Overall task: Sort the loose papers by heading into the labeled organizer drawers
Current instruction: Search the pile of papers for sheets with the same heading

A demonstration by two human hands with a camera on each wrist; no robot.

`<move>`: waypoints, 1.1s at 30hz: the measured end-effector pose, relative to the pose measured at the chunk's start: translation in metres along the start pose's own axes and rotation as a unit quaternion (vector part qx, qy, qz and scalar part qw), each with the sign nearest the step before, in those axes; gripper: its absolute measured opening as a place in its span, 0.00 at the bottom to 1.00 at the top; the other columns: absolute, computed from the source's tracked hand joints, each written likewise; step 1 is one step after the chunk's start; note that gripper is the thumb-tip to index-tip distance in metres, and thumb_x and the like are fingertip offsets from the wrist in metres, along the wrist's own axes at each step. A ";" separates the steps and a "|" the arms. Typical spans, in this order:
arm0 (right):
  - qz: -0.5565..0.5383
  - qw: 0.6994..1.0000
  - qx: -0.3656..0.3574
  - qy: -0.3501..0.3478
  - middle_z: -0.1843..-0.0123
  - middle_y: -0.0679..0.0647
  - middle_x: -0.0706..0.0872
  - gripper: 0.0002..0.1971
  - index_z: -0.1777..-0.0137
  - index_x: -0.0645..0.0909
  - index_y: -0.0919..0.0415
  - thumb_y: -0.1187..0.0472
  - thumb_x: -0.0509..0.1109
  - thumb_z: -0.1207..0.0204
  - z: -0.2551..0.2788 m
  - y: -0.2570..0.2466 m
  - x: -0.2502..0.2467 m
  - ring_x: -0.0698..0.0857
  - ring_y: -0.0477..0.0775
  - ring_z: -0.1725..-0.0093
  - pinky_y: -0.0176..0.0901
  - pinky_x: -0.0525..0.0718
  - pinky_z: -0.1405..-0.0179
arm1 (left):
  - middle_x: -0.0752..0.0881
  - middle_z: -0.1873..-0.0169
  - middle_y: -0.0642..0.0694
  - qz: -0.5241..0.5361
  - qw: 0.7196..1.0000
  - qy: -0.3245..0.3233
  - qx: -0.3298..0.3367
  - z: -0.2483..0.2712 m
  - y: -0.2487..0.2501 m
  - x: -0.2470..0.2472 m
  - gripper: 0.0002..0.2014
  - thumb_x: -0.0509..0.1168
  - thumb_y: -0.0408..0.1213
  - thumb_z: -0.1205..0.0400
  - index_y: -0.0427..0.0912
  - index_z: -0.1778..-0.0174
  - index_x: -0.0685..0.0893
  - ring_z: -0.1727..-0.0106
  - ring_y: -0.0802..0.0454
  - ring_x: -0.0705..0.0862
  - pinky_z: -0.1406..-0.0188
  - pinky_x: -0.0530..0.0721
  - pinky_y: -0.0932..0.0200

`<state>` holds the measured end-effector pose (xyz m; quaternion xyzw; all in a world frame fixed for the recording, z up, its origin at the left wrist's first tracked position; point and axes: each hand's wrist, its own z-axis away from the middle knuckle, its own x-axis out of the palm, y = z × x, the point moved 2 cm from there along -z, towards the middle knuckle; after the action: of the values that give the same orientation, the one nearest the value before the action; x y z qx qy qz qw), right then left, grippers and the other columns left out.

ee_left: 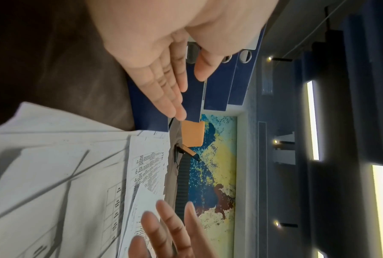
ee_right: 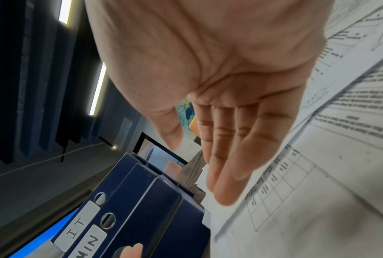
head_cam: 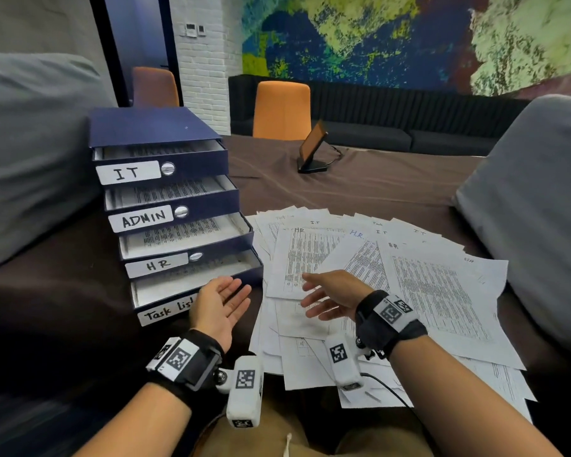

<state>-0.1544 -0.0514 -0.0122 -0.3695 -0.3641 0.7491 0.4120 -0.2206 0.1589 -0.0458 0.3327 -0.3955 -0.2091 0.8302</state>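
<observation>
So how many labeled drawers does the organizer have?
4, stacked top to bottom: IT drawer, ADMIN drawer, HR drawer, Task List drawer, its label partly hidden by the left hand.

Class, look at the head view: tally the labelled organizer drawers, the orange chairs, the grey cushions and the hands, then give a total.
Labelled drawers: 4 (IT, ADMIN, HR, Task List)
Orange chairs: 2 ()
Grey cushions: 2 ()
Hands: 2 (left hand, right hand)
Total: 10
</observation>
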 end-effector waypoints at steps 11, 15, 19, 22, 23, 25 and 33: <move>-0.019 0.979 -0.086 0.185 0.58 0.59 0.92 0.13 0.46 0.86 0.65 0.53 0.71 0.18 0.014 0.028 -0.050 0.89 0.54 0.65 0.44 0.85 0.67 | 0.90 0.46 0.38 -0.116 0.978 -0.156 -0.074 0.005 -0.035 0.050 0.09 0.66 0.38 0.14 0.37 0.44 0.85 0.53 0.42 0.92 0.52 0.89 0.51; 0.192 0.923 -0.035 0.332 0.39 0.51 0.88 0.18 0.39 0.83 0.52 0.43 0.72 0.23 0.020 0.064 -0.082 0.85 0.56 0.39 0.59 0.83 0.36 | 0.91 0.47 0.38 -0.164 0.963 -0.195 -0.091 0.010 -0.059 0.065 0.08 0.68 0.38 0.15 0.38 0.45 0.86 0.52 0.42 0.92 0.52 0.89 0.51; 0.304 0.914 0.096 0.251 0.16 0.54 0.65 0.41 0.15 0.58 0.50 0.44 0.70 0.25 0.026 0.109 -0.094 0.62 0.62 0.16 0.65 0.65 0.20 | 0.93 0.47 0.40 -0.212 0.950 -0.208 -0.101 0.009 -0.071 0.060 0.11 0.68 0.42 0.15 0.39 0.43 0.87 0.49 0.41 0.92 0.53 0.89 0.51; 0.373 0.881 0.073 0.281 0.19 0.55 0.69 0.30 0.18 0.64 0.53 0.50 0.63 0.20 0.031 0.129 -0.090 0.68 0.60 0.20 0.60 0.73 0.24 | 0.93 0.47 0.41 -0.231 0.946 -0.206 -0.102 0.007 -0.074 0.055 0.13 0.68 0.43 0.15 0.39 0.41 0.86 0.48 0.41 0.92 0.51 0.88 0.49; 0.403 0.862 0.059 0.302 0.22 0.55 0.73 0.24 0.22 0.69 0.53 0.52 0.60 0.18 0.034 0.129 -0.090 0.73 0.59 0.24 0.57 0.77 0.28 | 0.93 0.47 0.41 -0.236 0.945 -0.204 -0.100 0.008 -0.075 0.053 0.13 0.68 0.43 0.15 0.39 0.40 0.86 0.49 0.41 0.92 0.52 0.88 0.50; 0.424 0.846 0.039 0.322 0.29 0.53 0.79 0.20 0.28 0.74 0.54 0.48 0.58 0.16 0.041 0.126 -0.089 0.79 0.56 0.31 0.50 0.80 0.34 | 0.93 0.47 0.41 -0.246 0.943 -0.203 -0.098 0.008 -0.077 0.052 0.14 0.68 0.43 0.15 0.39 0.39 0.86 0.47 0.41 0.92 0.52 0.88 0.51; 0.475 0.808 0.037 0.347 0.59 0.48 0.85 0.14 0.49 0.84 0.55 0.56 0.56 0.15 0.040 0.126 -0.095 0.85 0.53 0.60 0.42 0.81 0.62 | 0.93 0.46 0.40 -0.270 0.939 -0.192 -0.094 0.005 -0.080 0.049 0.13 0.67 0.43 0.15 0.39 0.39 0.86 0.45 0.41 0.92 0.47 0.88 0.48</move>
<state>-0.1954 -0.1951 -0.0765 -0.7161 0.0520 0.6862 0.1168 -0.2021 0.0716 -0.0751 0.3010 -0.4215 -0.5214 0.6781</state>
